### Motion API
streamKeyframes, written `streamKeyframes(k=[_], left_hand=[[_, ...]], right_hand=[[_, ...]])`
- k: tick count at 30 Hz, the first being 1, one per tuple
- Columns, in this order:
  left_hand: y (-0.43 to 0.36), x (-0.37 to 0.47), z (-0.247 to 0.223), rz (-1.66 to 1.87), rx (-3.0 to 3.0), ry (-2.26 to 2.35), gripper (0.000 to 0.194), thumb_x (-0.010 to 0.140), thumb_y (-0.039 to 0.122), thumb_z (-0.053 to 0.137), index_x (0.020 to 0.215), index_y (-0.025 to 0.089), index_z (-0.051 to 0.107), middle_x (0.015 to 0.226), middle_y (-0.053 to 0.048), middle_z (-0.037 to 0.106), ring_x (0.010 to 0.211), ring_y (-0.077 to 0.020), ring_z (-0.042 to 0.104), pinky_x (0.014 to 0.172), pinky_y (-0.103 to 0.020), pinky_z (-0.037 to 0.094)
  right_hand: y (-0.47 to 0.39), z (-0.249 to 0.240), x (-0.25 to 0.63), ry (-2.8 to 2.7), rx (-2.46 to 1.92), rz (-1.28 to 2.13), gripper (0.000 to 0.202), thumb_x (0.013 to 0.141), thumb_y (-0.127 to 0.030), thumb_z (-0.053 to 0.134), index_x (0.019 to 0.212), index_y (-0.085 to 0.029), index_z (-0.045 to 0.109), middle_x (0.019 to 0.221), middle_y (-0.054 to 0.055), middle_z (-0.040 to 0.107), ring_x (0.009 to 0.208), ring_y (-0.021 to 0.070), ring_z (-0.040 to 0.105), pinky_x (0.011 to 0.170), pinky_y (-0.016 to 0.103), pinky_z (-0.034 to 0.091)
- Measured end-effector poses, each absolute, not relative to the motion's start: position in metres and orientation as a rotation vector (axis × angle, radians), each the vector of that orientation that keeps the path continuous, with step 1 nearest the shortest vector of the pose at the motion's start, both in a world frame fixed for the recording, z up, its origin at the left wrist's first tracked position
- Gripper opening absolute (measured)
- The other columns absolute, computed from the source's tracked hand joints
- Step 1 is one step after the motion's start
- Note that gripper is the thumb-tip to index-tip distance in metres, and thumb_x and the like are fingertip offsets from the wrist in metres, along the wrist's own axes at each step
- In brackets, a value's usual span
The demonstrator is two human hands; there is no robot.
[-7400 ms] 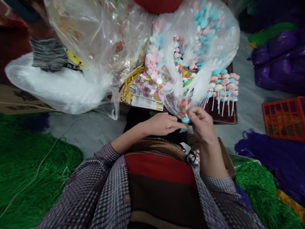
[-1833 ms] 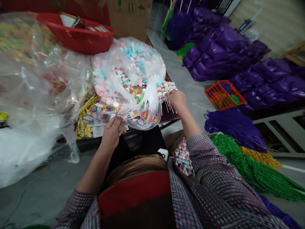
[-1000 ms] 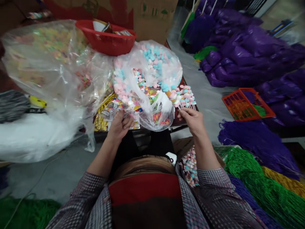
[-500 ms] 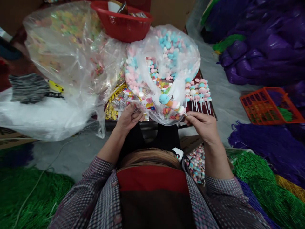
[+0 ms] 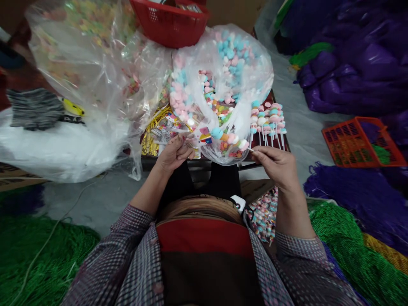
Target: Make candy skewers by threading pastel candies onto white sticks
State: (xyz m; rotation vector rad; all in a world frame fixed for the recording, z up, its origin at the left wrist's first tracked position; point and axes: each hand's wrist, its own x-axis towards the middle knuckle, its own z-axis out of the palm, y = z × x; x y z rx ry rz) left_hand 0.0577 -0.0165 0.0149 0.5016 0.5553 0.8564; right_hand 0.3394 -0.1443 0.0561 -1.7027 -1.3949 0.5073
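Observation:
My right hand (image 5: 276,163) pinches the white stick of a marshmallow skewer (image 5: 232,138), its blue, orange, pink and white pieces pointing left. My left hand (image 5: 177,154) is closed on a small clear printed wrapper bag (image 5: 202,135). The skewer's blue tip is at the bag's right end; I cannot tell whether it is inside. Behind them lies a large plastic bag (image 5: 204,55) of pink, blue and white marshmallows, open at the middle. Finished-looking skewers (image 5: 269,119) lie in a pile to the right. Gold twist ties (image 5: 151,140) and flat printed wrappers (image 5: 167,127) lie beside my left hand.
A red basket (image 5: 172,25) stands at the back. Another clear bag (image 5: 86,55) of gummy candy fills the left. Below the table at right is a box of wrapped skewers (image 5: 263,214). An orange crate (image 5: 360,142) and purple sacks (image 5: 347,63) stand on the floor.
The skewer's blue tip has come to the mouth end of the wrapper bag, which now reaches further right. My right hand has shifted slightly right. The whole view has tilted a little.

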Motion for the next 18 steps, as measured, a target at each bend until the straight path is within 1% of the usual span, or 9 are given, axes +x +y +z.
streamKeyframes(k=[5,10,13,15,18], left_hand=[[-0.0157,0.0546,0.0163,0.823,0.462,0.603,0.035,0.087,0.042,0.076,0.066,0.016,0.067,0.035,0.014,0.021,0.028,-0.0033,0.022,0.041,-0.023,0.043],[-0.0172,0.0546,0.0158,0.76,0.484,0.571,0.031,0.093,0.041,0.07,0.073,0.017,0.068,0.037,0.014,0.021,0.028,-0.0034,0.019,0.04,-0.023,0.044],[-0.0182,0.055,0.015,0.742,0.455,0.584,0.036,0.096,0.043,0.065,0.07,0.018,0.065,0.037,0.014,0.017,0.028,-0.004,0.017,0.038,-0.023,0.044],[-0.0184,0.0552,0.0142,0.742,0.447,0.585,0.039,0.095,0.043,0.066,0.065,0.018,0.062,0.038,0.014,0.016,0.028,-0.0039,0.016,0.038,-0.023,0.043],[-0.0178,0.0553,0.012,0.741,0.477,0.568,0.038,0.092,0.044,0.07,0.065,0.018,0.063,0.038,0.014,0.015,0.028,-0.0035,0.016,0.038,-0.023,0.044]], right_hand=[[-0.1451,0.0571,0.3398,-1.414,-1.716,0.493,0.023,0.084,-0.046,0.073,0.086,-0.025,0.081,0.076,0.003,0.078,0.067,0.0188,0.072,0.067,0.034,0.06],[-0.1451,0.0589,0.3344,-1.378,-1.693,0.496,0.02,0.085,-0.044,0.072,0.084,-0.026,0.08,0.073,0.002,0.076,0.062,0.0166,0.068,0.065,0.033,0.059],[-0.1452,0.057,0.3347,-1.391,-1.699,0.496,0.019,0.086,-0.043,0.071,0.086,-0.026,0.08,0.073,0.001,0.076,0.062,0.0164,0.067,0.064,0.033,0.058],[-0.1454,0.0556,0.3367,-1.423,-1.72,0.468,0.021,0.087,-0.044,0.07,0.087,-0.026,0.08,0.075,0.002,0.076,0.064,0.0173,0.068,0.064,0.033,0.058],[-0.1462,0.0555,0.34,-1.499,-1.745,0.366,0.022,0.089,-0.046,0.069,0.088,-0.027,0.08,0.081,0.003,0.078,0.07,0.0188,0.072,0.068,0.034,0.058]])
